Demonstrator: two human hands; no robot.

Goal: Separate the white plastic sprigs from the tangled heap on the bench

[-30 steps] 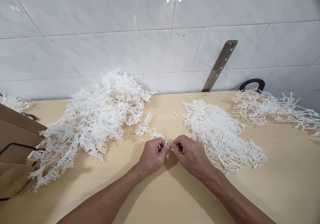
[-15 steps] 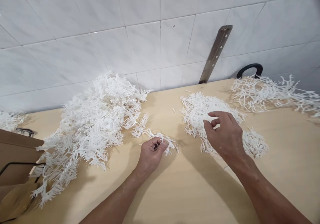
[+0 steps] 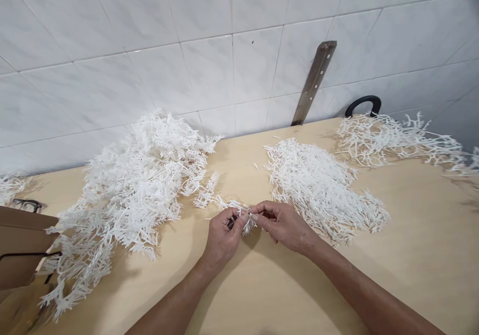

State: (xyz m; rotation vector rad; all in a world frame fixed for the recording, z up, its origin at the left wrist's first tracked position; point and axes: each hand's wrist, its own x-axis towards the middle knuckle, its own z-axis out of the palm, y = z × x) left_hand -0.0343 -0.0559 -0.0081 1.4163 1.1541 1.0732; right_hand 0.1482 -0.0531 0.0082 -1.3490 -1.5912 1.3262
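White plastic sprig (image 3: pixel 224 204), a branching strip of many thin prongs, is pinched at its near end between the thumb and fingertips (image 3: pixel 244 218) of the left hand (image 3: pixel 223 237) and the thumb and forefinger of the right hand (image 3: pixel 283 224); the 2 hands meet just above the pale wooden tabletop (image 3: pixel 262 295), knuckles almost touching, and both are clenched on that 1 sprig. A thin dark object shows between the left fingers, too small to identify. The sprig trails away to the left and back, its far end lying against the large heap (image 3: pixel 138 185) of tangled white sprigs, the tallest of the heaps in view, banked against the white tiled wall (image 3: pixel 149 50). Just right of the hands lies a flatter heap (image 3: pixel 322 187) of short loose white pieces. Farther right, well apart, a sparse spread (image 3: pixel 392 138) of longer bare stems stretches to the table edge, with a black curved handle (image 3: pixel 362 103) behind it. A 4th small clump (image 3: pixel 9 185) sits at the far left. 1 metal strip (image 3: pixel 313 83) leans on the wall. A brown cardboard box (image 3: pixel 22 247) stands at the left edge, and 1 pair of dark glasses (image 3: pixel 27 204) lies behind it.
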